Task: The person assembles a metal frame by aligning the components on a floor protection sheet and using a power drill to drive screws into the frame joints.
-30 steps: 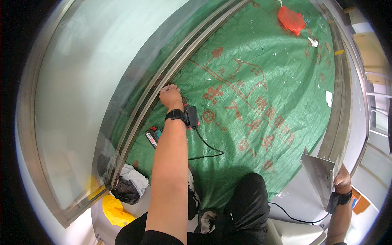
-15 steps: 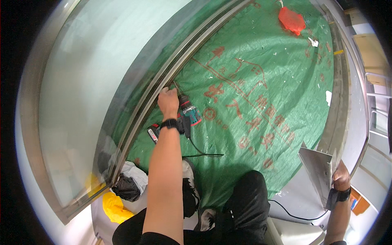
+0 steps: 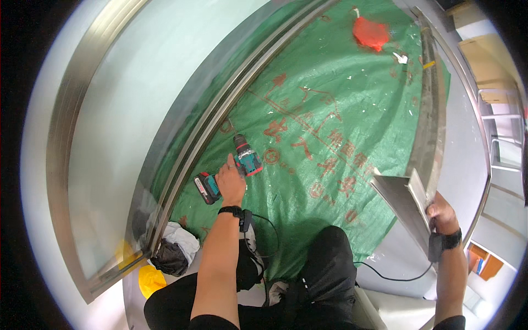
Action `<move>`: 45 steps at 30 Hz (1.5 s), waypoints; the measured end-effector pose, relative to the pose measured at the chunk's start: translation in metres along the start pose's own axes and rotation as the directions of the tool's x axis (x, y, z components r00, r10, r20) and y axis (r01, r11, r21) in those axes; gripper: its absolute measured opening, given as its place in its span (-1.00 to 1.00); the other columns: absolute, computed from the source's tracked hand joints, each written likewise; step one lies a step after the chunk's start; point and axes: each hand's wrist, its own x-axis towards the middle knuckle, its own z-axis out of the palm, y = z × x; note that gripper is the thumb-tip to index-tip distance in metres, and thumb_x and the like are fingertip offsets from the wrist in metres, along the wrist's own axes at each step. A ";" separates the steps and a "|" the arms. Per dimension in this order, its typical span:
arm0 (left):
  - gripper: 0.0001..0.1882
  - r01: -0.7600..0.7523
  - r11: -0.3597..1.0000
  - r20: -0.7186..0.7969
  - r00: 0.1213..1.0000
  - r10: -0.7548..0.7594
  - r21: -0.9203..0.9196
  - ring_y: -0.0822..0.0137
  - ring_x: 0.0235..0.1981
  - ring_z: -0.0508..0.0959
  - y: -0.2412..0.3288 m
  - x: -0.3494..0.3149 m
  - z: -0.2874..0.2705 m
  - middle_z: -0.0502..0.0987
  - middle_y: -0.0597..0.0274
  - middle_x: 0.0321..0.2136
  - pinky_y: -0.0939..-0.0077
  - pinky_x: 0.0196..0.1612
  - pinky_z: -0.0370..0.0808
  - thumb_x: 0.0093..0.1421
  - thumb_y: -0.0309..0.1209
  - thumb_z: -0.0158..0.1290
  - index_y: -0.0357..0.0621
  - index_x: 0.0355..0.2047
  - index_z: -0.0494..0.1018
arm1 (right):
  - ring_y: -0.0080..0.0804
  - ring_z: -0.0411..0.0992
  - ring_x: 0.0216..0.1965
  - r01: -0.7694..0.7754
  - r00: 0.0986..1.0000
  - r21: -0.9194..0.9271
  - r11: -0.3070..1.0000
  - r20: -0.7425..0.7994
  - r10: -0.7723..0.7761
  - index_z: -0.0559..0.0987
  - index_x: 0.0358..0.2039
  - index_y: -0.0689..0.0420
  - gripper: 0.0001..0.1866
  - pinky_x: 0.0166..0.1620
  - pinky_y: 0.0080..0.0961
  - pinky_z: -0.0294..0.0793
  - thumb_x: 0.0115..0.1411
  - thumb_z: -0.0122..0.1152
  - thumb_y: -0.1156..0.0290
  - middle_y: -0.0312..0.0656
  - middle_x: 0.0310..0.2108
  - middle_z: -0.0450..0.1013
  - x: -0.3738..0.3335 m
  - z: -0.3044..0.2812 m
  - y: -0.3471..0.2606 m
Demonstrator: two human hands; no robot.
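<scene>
A teal and black cordless drill [image 3: 250, 160] lies on the green sheet, its thin bit pointing toward the metal track and its battery toward me. My left hand [image 3: 231, 179] is closed round the drill's handle, which hides most of the grip. At the right, my right hand [image 3: 441, 213] grips the edge of an angled grey metal profile [image 3: 402, 202], held tilted above the sheet's edge. The fingers behind the profile are partly hidden. Each wrist carries a black strapped device, with a cable running from it.
The green sheet [image 3: 324, 181] with red print covers the floor. A metal track [image 3: 220, 110] and glass panel [image 3: 126, 93] stand along the left. A long grey metal strip [image 3: 429, 121] lies at the right. A red bag [image 3: 370, 34] sits far off; white, black and yellow bags [image 3: 151, 280] lie near left.
My left hand has come back from beside the track and bit onto the drill's handle. The right hand and the metal profile have shifted slightly left and up in the view.
</scene>
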 end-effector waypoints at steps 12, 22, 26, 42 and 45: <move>-0.72 -0.296 0.553 -0.108 0.932 0.347 -0.779 0.30 -0.32 0.54 0.102 -0.180 -0.191 0.53 0.20 -0.29 0.38 -0.20 0.48 0.17 -0.45 0.06 -0.26 -0.10 0.44 | -0.32 0.37 -0.04 0.037 0.998 0.038 0.999 0.055 -0.039 0.32 0.12 0.39 0.03 0.08 -0.51 0.28 -0.25 0.45 -0.07 -0.10 -0.02 0.40 -0.007 0.010 -0.015; -0.44 -0.326 0.347 -0.050 0.789 0.613 -0.879 0.11 -0.41 0.56 0.158 -0.232 -0.187 0.59 0.06 -0.29 0.32 -0.31 0.44 -0.17 -0.36 0.30 -0.23 -0.10 0.47 | -0.39 0.44 -0.18 -0.019 1.000 0.113 0.993 0.003 0.018 0.40 0.05 0.36 -0.07 -0.06 -0.54 0.39 -0.23 0.46 -0.04 -0.14 -0.17 0.48 -0.007 0.000 0.000; -0.40 -0.357 0.320 -0.085 0.774 0.628 -0.878 0.07 -0.38 0.58 0.167 -0.232 -0.174 0.58 0.02 -0.28 0.32 -0.32 0.46 -0.19 -0.31 0.33 -0.27 -0.10 0.46 | -0.38 0.42 -0.14 -0.035 0.999 0.065 0.997 0.010 0.034 0.37 0.08 0.35 -0.05 -0.05 -0.52 0.39 -0.22 0.44 -0.05 -0.14 -0.11 0.46 -0.006 -0.001 0.000; -0.29 -0.304 0.340 -0.001 0.746 0.666 -0.890 0.01 -0.42 0.58 0.185 -0.211 -0.192 0.56 -0.09 -0.44 0.27 -0.34 0.49 -0.23 -0.21 0.35 -0.36 -0.07 0.45 | -0.40 0.42 -0.14 -0.018 1.000 0.086 0.996 0.024 0.016 0.39 0.05 0.37 -0.07 -0.02 -0.57 0.37 -0.23 0.45 -0.04 -0.17 -0.15 0.47 -0.011 0.008 -0.009; -0.29 -0.315 0.325 -0.027 0.754 0.656 -0.891 0.02 -0.44 0.57 0.188 -0.211 -0.192 0.55 -0.07 -0.47 0.27 -0.35 0.48 -0.22 -0.21 0.35 -0.36 -0.06 0.45 | -0.39 0.42 -0.13 -0.013 1.000 0.105 0.994 0.020 0.011 0.38 0.06 0.37 -0.05 -0.01 -0.56 0.37 -0.24 0.46 -0.03 -0.15 -0.13 0.47 -0.013 0.008 -0.011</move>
